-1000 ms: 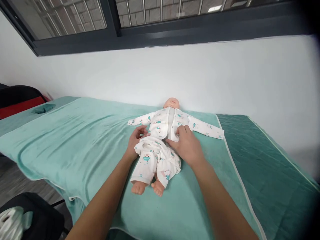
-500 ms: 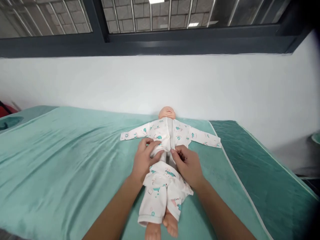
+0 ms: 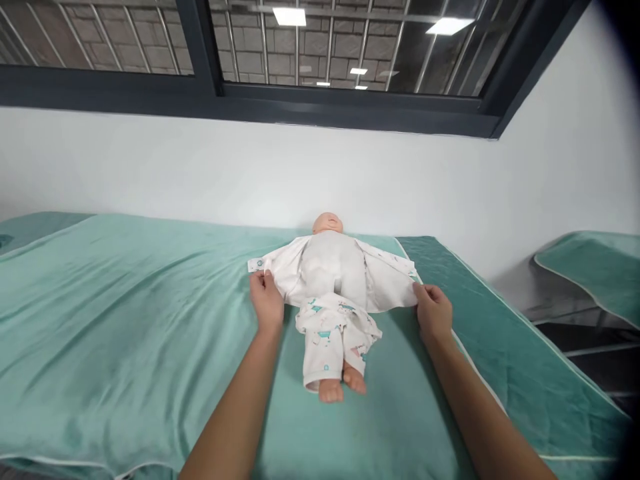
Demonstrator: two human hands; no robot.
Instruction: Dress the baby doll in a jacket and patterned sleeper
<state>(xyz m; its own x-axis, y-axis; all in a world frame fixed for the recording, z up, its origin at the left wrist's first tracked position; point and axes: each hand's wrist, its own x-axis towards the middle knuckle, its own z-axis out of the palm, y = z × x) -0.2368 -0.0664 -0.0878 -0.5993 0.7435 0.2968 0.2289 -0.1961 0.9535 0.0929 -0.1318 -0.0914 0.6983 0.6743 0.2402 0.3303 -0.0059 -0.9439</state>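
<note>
A baby doll (image 3: pixel 334 267) lies on its back on a teal towel (image 3: pixel 125 313), head toward the wall. Its white printed jacket (image 3: pixel 387 287) is spread wide apart, baring the pale cloth torso. Printed trousers (image 3: pixel 333 330) still cover the legs, with bare feet (image 3: pixel 343 388) sticking out. My left hand (image 3: pixel 267 300) grips the jacket's left flap at its lower edge. My right hand (image 3: pixel 433 311) grips the right flap out to the side. Both hands are closed on the fabric.
The towel covers a padded table (image 3: pixel 500 347) with a darker green cover showing on the right. A white wall (image 3: pixel 300 167) runs just behind the doll's head, under a dark-framed window (image 3: pixel 250 100). Another covered table (image 3: pixel 595 267) stands at the far right.
The hands moved from the jacket's middle fastening outward to each side, pulling the front flaps apart. The torso, covered before, now shows.
</note>
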